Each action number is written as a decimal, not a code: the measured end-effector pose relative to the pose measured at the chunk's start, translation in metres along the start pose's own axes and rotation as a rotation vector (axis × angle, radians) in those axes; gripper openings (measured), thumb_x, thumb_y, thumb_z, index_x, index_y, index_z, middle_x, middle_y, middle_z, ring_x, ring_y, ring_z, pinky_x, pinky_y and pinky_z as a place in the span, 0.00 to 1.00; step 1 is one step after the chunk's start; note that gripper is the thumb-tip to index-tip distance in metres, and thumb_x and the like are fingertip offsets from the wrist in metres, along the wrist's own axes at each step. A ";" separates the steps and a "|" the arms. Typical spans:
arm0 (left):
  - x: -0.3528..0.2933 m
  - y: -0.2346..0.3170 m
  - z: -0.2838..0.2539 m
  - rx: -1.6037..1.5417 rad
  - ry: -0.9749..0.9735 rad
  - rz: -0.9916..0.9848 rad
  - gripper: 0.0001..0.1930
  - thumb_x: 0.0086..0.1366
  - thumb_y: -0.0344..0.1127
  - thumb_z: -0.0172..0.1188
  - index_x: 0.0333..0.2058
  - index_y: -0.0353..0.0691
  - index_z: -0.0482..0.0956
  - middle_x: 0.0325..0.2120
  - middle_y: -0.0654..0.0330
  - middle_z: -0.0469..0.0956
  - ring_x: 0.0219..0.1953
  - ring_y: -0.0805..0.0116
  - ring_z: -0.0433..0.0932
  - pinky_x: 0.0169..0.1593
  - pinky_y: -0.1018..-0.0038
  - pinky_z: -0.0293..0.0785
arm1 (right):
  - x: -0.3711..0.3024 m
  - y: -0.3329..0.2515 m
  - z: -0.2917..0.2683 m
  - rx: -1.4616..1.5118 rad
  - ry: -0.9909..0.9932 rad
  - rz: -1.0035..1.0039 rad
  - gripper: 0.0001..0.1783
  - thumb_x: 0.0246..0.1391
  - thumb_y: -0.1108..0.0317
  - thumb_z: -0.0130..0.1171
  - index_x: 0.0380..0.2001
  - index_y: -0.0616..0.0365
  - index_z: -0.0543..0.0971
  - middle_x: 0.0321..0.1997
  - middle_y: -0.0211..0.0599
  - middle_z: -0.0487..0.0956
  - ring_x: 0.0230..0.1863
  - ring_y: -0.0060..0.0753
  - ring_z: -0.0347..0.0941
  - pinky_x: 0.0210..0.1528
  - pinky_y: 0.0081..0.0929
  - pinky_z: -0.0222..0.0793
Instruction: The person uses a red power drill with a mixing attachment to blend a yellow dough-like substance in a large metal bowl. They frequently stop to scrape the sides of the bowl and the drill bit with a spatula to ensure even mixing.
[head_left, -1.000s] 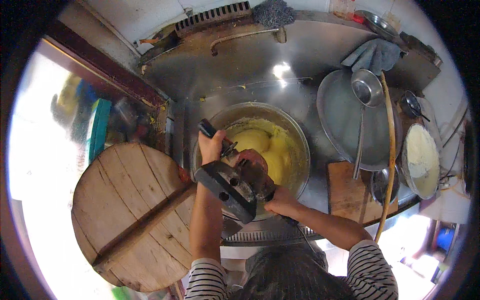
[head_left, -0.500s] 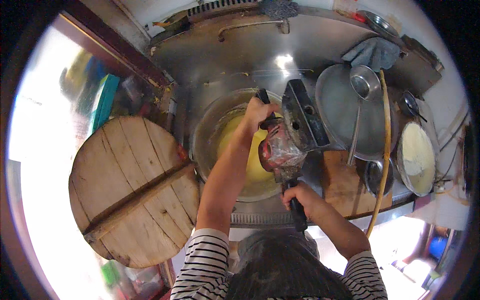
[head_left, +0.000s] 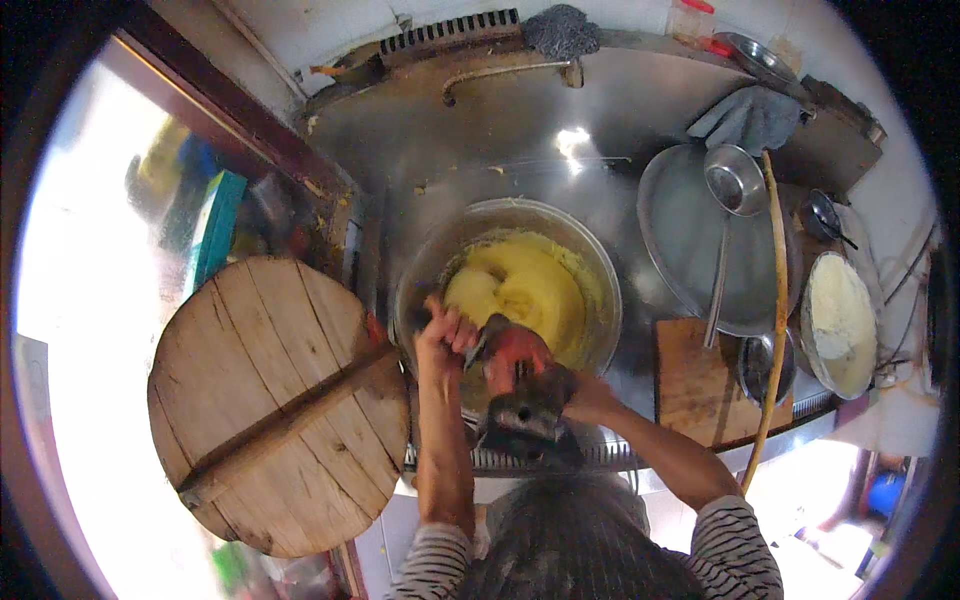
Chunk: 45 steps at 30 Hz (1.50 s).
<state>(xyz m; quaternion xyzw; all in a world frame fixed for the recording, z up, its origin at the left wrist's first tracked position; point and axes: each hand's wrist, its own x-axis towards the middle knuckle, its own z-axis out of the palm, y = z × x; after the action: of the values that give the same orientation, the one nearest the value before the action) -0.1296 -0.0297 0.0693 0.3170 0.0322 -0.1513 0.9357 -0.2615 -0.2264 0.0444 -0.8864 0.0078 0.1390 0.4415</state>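
A large metal pot (head_left: 607, 262) holds a thick yellow batter (head_left: 545, 290), heaped in smooth swirls. Over its near rim is a red-and-black power mixer (head_left: 515, 365); its stirring end is out of sight. My left hand (head_left: 446, 332) is closed at the mixer's side handle, thumb sticking up, above the pot's left part. On the other side, my right hand (head_left: 588, 398) grips the rear of the mixer, its fingers mostly hidden behind the black body.
Left of the pot lies a round wooden lid (head_left: 270, 350). To the right are a wide metal basin (head_left: 665, 235), a long-handled ladle (head_left: 735, 180), a wooden board (head_left: 690, 375), a wooden stick (head_left: 780, 300) and a bowl of pale flour-like powder (head_left: 840, 310). A tap (head_left: 500, 72) reaches across the back.
The mixer has swung toward me, its black block moving from the pot's right side to the near rim. My left hand has come left and nearer, uncovering the batter.
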 end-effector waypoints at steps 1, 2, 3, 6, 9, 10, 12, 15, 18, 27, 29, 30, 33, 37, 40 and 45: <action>-0.016 0.004 -0.007 0.002 0.013 0.075 0.10 0.53 0.28 0.54 0.24 0.47 0.61 0.11 0.71 0.54 0.10 0.77 0.54 0.19 0.78 0.55 | -0.007 -0.020 -0.022 -0.082 -0.044 0.033 0.25 0.35 0.53 0.60 0.36 0.57 0.75 0.32 0.49 0.78 0.35 0.54 0.75 0.37 0.44 0.71; -0.033 0.007 -0.017 0.003 0.040 0.142 0.11 0.53 0.28 0.54 0.23 0.48 0.59 0.11 0.72 0.54 0.10 0.78 0.53 0.19 0.79 0.54 | -0.014 -0.032 -0.033 -0.159 -0.100 0.075 0.24 0.34 0.55 0.60 0.36 0.58 0.75 0.31 0.49 0.78 0.35 0.55 0.75 0.36 0.45 0.71; -0.052 0.012 -0.009 -0.019 0.043 0.232 0.08 0.54 0.28 0.52 0.23 0.47 0.62 0.12 0.72 0.56 0.10 0.81 0.54 0.18 0.81 0.56 | -0.021 -0.040 -0.040 -0.233 -0.165 0.117 0.22 0.34 0.57 0.60 0.35 0.58 0.75 0.30 0.50 0.78 0.34 0.55 0.74 0.35 0.45 0.71; -0.085 0.030 0.007 -0.374 -0.039 0.254 0.06 0.55 0.26 0.50 0.24 0.45 0.63 0.13 0.72 0.59 0.11 0.81 0.55 0.19 0.81 0.59 | -0.044 -0.067 -0.064 -0.334 -0.255 -0.036 0.21 0.34 0.62 0.59 0.36 0.58 0.75 0.28 0.52 0.77 0.32 0.55 0.75 0.33 0.46 0.71; -0.106 0.050 0.037 -0.329 0.100 0.276 0.08 0.53 0.26 0.51 0.23 0.45 0.61 0.12 0.71 0.57 0.11 0.81 0.55 0.18 0.81 0.56 | -0.052 -0.105 -0.092 -0.354 -0.549 0.012 0.21 0.35 0.65 0.57 0.38 0.57 0.74 0.27 0.54 0.77 0.31 0.56 0.74 0.34 0.45 0.71; -0.109 0.054 0.040 -0.267 0.167 0.288 0.09 0.52 0.26 0.51 0.22 0.46 0.59 0.11 0.70 0.56 0.10 0.81 0.55 0.18 0.81 0.54 | -0.048 -0.112 -0.093 -0.305 -0.576 0.054 0.22 0.35 0.64 0.58 0.38 0.59 0.73 0.30 0.55 0.76 0.34 0.56 0.73 0.36 0.43 0.70; -0.114 0.061 0.041 -0.182 0.237 0.342 0.09 0.51 0.27 0.52 0.22 0.46 0.60 0.11 0.70 0.56 0.11 0.80 0.54 0.18 0.80 0.54 | -0.040 -0.128 -0.093 -0.219 -0.632 0.102 0.23 0.35 0.62 0.62 0.38 0.61 0.73 0.37 0.57 0.75 0.41 0.56 0.71 0.39 0.40 0.68; -0.096 0.039 0.036 -0.079 0.191 0.303 0.10 0.49 0.27 0.52 0.22 0.47 0.60 0.12 0.70 0.55 0.12 0.77 0.53 0.19 0.76 0.56 | -0.029 -0.054 -0.056 -0.034 -0.357 -0.239 0.28 0.34 0.60 0.64 0.41 0.61 0.73 0.38 0.56 0.75 0.43 0.53 0.72 0.41 0.36 0.68; -0.072 0.008 0.017 -0.013 0.174 0.264 0.10 0.49 0.26 0.50 0.22 0.47 0.58 0.12 0.68 0.54 0.12 0.75 0.54 0.20 0.75 0.57 | -0.005 -0.007 -0.034 0.090 -0.269 -0.131 0.30 0.34 0.58 0.65 0.44 0.59 0.73 0.37 0.53 0.77 0.43 0.50 0.73 0.43 0.36 0.67; -0.091 0.027 0.011 -0.287 0.168 0.228 0.09 0.51 0.25 0.50 0.21 0.47 0.59 0.10 0.71 0.54 0.09 0.79 0.52 0.19 0.78 0.52 | -0.047 -0.077 -0.070 -0.371 -0.373 0.022 0.24 0.39 0.57 0.59 0.43 0.50 0.73 0.31 0.49 0.78 0.34 0.54 0.75 0.36 0.43 0.71; -0.103 0.044 0.034 -0.257 0.225 0.206 0.09 0.51 0.26 0.50 0.20 0.47 0.60 0.10 0.71 0.55 0.09 0.81 0.52 0.17 0.79 0.51 | -0.054 -0.079 -0.074 -0.235 -0.486 0.036 0.23 0.38 0.58 0.58 0.42 0.49 0.73 0.32 0.50 0.78 0.35 0.54 0.74 0.36 0.43 0.71; -0.108 0.046 0.044 -0.331 0.278 0.228 0.09 0.51 0.26 0.50 0.21 0.47 0.60 0.10 0.71 0.55 0.09 0.80 0.53 0.16 0.78 0.52 | -0.058 -0.078 -0.074 -0.169 -0.538 0.046 0.23 0.38 0.59 0.58 0.42 0.49 0.73 0.32 0.50 0.78 0.36 0.54 0.74 0.36 0.44 0.71; -0.099 0.050 0.038 -0.092 0.205 0.223 0.08 0.51 0.27 0.50 0.24 0.46 0.59 0.10 0.70 0.54 0.09 0.78 0.52 0.16 0.76 0.53 | -0.045 -0.045 -0.048 -0.105 -0.459 -0.180 0.23 0.38 0.60 0.57 0.43 0.50 0.73 0.33 0.49 0.78 0.37 0.54 0.74 0.38 0.44 0.70; -0.057 0.022 0.011 -0.048 0.100 0.132 0.09 0.48 0.24 0.49 0.24 0.46 0.58 0.10 0.68 0.54 0.09 0.76 0.53 0.18 0.73 0.55 | -0.021 0.011 0.001 -0.035 -0.222 -0.082 0.24 0.39 0.59 0.58 0.44 0.50 0.73 0.37 0.46 0.78 0.40 0.54 0.73 0.42 0.42 0.70; -0.032 -0.007 -0.006 -0.101 0.002 0.142 0.09 0.48 0.24 0.48 0.23 0.46 0.58 0.11 0.68 0.55 0.10 0.75 0.52 0.20 0.74 0.55 | -0.005 -0.004 -0.018 -0.069 -0.174 0.045 0.25 0.39 0.57 0.59 0.44 0.52 0.73 0.37 0.47 0.78 0.40 0.53 0.73 0.42 0.41 0.69; -0.023 -0.036 -0.011 -0.277 0.025 0.154 0.09 0.50 0.25 0.49 0.22 0.47 0.58 0.11 0.69 0.55 0.11 0.76 0.53 0.21 0.75 0.54 | -0.012 -0.025 -0.067 -0.437 -0.167 0.246 0.24 0.38 0.55 0.61 0.39 0.57 0.76 0.32 0.50 0.78 0.37 0.52 0.75 0.38 0.40 0.70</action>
<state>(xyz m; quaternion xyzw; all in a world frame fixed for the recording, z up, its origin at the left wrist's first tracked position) -0.1617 -0.0440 0.0431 0.1884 0.0399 -0.0692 0.9788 -0.2532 -0.2649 0.1050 -0.9385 0.0487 0.2628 0.2184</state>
